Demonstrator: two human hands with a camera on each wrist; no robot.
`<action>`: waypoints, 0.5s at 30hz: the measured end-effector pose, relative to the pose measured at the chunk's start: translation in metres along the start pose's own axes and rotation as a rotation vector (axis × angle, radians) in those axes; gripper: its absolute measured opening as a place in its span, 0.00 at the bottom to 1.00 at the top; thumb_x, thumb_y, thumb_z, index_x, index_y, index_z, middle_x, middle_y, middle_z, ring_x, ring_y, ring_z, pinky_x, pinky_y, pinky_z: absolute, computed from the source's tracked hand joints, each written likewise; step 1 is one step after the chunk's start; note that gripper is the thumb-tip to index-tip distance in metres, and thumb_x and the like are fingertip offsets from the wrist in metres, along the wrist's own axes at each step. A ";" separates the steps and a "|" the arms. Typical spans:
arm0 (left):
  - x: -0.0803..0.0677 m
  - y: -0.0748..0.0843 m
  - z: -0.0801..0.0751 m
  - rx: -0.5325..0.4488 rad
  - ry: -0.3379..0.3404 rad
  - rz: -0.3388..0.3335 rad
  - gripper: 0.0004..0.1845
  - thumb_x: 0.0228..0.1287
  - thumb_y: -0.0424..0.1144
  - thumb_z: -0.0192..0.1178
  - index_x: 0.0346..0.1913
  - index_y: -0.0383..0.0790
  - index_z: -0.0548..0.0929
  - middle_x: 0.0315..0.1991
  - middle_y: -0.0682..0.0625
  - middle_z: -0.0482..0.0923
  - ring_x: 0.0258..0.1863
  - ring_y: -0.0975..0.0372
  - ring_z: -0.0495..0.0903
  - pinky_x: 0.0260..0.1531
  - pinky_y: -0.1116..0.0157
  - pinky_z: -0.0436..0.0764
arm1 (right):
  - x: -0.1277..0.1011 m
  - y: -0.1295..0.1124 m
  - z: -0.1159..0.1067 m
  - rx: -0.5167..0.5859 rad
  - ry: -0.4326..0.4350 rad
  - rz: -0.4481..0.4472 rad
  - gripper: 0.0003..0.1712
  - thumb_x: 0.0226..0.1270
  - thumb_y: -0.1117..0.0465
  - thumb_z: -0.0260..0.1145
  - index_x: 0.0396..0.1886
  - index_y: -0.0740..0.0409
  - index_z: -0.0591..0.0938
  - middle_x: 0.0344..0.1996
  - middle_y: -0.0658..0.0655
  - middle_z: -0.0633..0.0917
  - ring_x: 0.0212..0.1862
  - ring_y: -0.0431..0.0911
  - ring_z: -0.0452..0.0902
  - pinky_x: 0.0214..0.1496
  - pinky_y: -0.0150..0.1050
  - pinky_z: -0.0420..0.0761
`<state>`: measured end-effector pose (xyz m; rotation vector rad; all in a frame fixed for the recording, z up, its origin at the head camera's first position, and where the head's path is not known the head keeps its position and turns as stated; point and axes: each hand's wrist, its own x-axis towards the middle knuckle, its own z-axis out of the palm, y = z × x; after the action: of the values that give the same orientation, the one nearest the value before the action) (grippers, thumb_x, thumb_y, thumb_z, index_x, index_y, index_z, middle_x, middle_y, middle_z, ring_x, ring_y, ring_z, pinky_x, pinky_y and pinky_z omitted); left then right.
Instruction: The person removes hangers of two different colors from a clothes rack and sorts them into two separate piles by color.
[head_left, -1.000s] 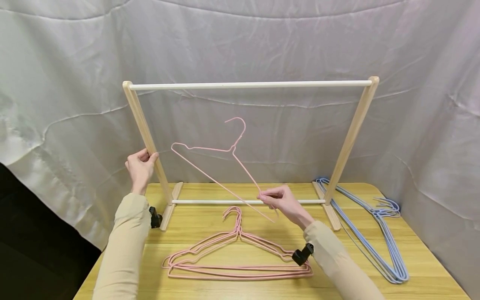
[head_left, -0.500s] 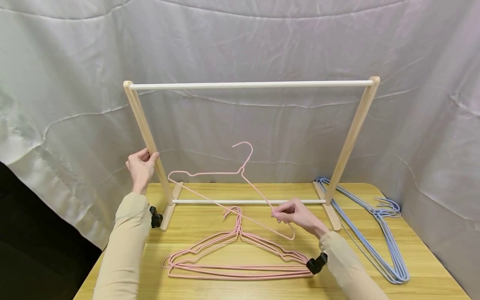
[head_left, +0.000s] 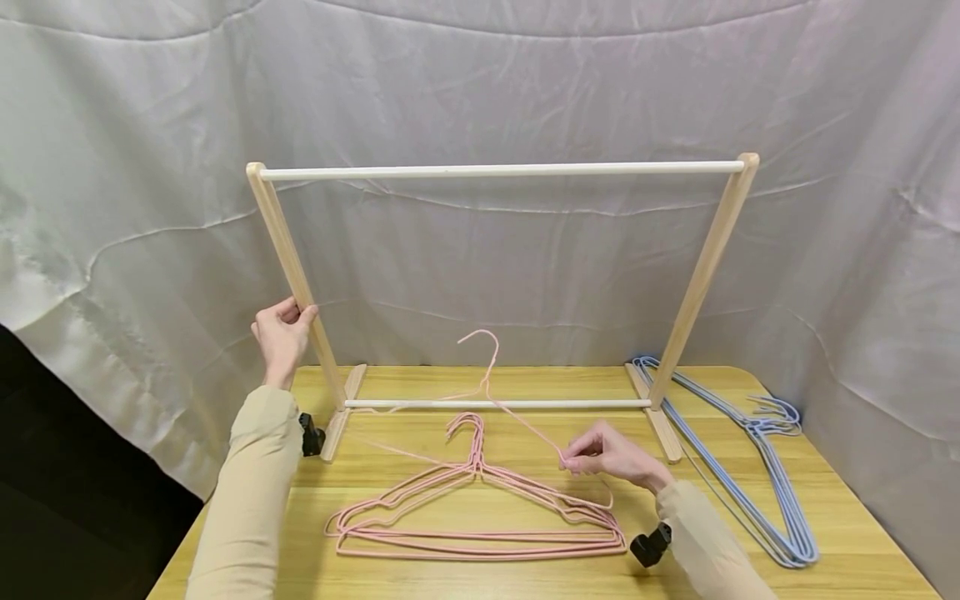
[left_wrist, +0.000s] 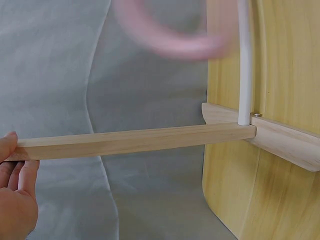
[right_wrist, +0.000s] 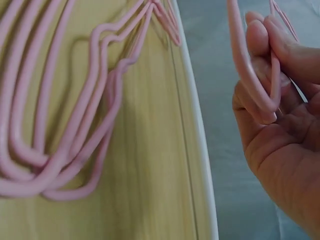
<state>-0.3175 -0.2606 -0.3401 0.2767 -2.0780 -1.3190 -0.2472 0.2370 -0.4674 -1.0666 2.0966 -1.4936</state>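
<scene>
My right hand [head_left: 611,454] pinches one pink hanger [head_left: 528,425] near its right shoulder, tilted, with its hook up. In the right wrist view, the bent end of that hanger [right_wrist: 245,65] lies between thumb and fingers. Beneath it, a pile of pink hangers [head_left: 480,546] rests on the table, hooks toward the back. My left hand [head_left: 281,333] grips the left wooden post of a rack [head_left: 285,242], thumb on one side and fingers on the other. In the left wrist view, a blurred pink hanger end [left_wrist: 170,47] crosses the top.
Several blue hangers [head_left: 783,492] lie on the table's right side, by the rack's right foot [head_left: 660,425]. The rack's white top rail [head_left: 502,170] spans above the table [head_left: 847,542]. Grey curtain [head_left: 480,92] hangs behind and at both sides.
My right hand has moved down and to the right, lowering the pinched pink hanger from under the top rail toward the pile. My left hand stays on the post.
</scene>
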 end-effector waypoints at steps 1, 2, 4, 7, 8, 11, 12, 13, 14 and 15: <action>0.000 0.000 0.000 0.001 -0.001 -0.002 0.15 0.65 0.35 0.66 0.52 0.31 0.87 0.49 0.34 0.86 0.24 0.90 0.71 0.38 0.84 0.69 | -0.001 0.001 0.000 0.013 -0.021 -0.004 0.14 0.71 0.68 0.63 0.39 0.82 0.83 0.25 0.58 0.85 0.25 0.29 0.67 0.25 0.26 0.68; 0.000 0.000 0.000 0.001 -0.004 -0.005 0.15 0.65 0.35 0.66 0.53 0.31 0.87 0.49 0.34 0.86 0.25 0.90 0.71 0.38 0.84 0.70 | -0.002 0.002 0.001 0.024 -0.042 -0.006 0.14 0.71 0.68 0.63 0.39 0.83 0.82 0.25 0.61 0.84 0.26 0.30 0.68 0.26 0.25 0.69; 0.000 0.000 0.000 -0.005 -0.009 -0.009 0.16 0.66 0.35 0.66 0.53 0.31 0.87 0.49 0.35 0.86 0.25 0.89 0.71 0.37 0.85 0.70 | -0.004 0.004 0.002 0.054 -0.080 0.002 0.15 0.71 0.68 0.63 0.40 0.83 0.82 0.28 0.70 0.84 0.29 0.30 0.73 0.30 0.26 0.74; 0.000 0.001 0.000 -0.007 -0.016 -0.013 0.16 0.66 0.35 0.66 0.54 0.32 0.86 0.50 0.36 0.86 0.25 0.89 0.71 0.37 0.85 0.71 | -0.006 0.008 0.004 0.087 -0.140 0.002 0.15 0.70 0.68 0.63 0.40 0.83 0.82 0.31 0.81 0.81 0.33 0.31 0.77 0.36 0.27 0.79; -0.001 0.001 0.000 -0.005 -0.017 -0.013 0.16 0.66 0.36 0.66 0.54 0.32 0.86 0.50 0.36 0.86 0.25 0.89 0.71 0.37 0.85 0.71 | -0.007 0.010 0.005 0.093 -0.157 -0.003 0.14 0.70 0.69 0.63 0.40 0.83 0.82 0.31 0.82 0.80 0.33 0.31 0.77 0.36 0.26 0.79; -0.001 0.001 0.000 -0.001 -0.016 -0.009 0.16 0.66 0.36 0.66 0.54 0.32 0.86 0.50 0.36 0.86 0.25 0.89 0.70 0.37 0.85 0.71 | -0.008 0.014 0.007 0.130 -0.204 0.001 0.14 0.70 0.70 0.63 0.41 0.83 0.82 0.32 0.84 0.79 0.33 0.31 0.78 0.37 0.26 0.80; -0.001 0.000 0.000 -0.001 -0.014 -0.007 0.16 0.66 0.35 0.66 0.54 0.32 0.86 0.49 0.36 0.86 0.25 0.89 0.70 0.36 0.85 0.71 | -0.009 0.016 0.007 0.137 -0.213 0.004 0.14 0.70 0.70 0.63 0.41 0.84 0.82 0.32 0.85 0.79 0.33 0.31 0.78 0.37 0.25 0.79; -0.001 0.001 0.000 0.000 -0.014 -0.005 0.16 0.66 0.35 0.66 0.54 0.32 0.86 0.49 0.36 0.86 0.25 0.90 0.70 0.36 0.85 0.71 | -0.010 0.018 0.007 0.147 -0.216 0.015 0.14 0.70 0.70 0.63 0.41 0.84 0.82 0.33 0.85 0.79 0.33 0.31 0.78 0.37 0.25 0.79; -0.001 0.001 0.000 0.001 -0.012 -0.002 0.16 0.66 0.35 0.66 0.54 0.32 0.86 0.49 0.36 0.86 0.25 0.90 0.70 0.36 0.85 0.71 | -0.010 0.019 0.008 0.153 -0.221 0.020 0.15 0.69 0.70 0.63 0.42 0.85 0.82 0.33 0.86 0.79 0.34 0.32 0.79 0.39 0.25 0.80; -0.001 0.001 0.000 0.001 -0.012 0.000 0.16 0.66 0.35 0.66 0.53 0.32 0.86 0.49 0.36 0.86 0.25 0.90 0.70 0.36 0.85 0.71 | -0.010 0.020 0.008 0.158 -0.223 0.034 0.16 0.70 0.69 0.64 0.42 0.85 0.82 0.34 0.86 0.80 0.34 0.32 0.79 0.40 0.26 0.81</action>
<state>-0.3169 -0.2597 -0.3400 0.2706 -2.0885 -1.3225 -0.2428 0.2427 -0.4904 -1.0785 1.8060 -1.4260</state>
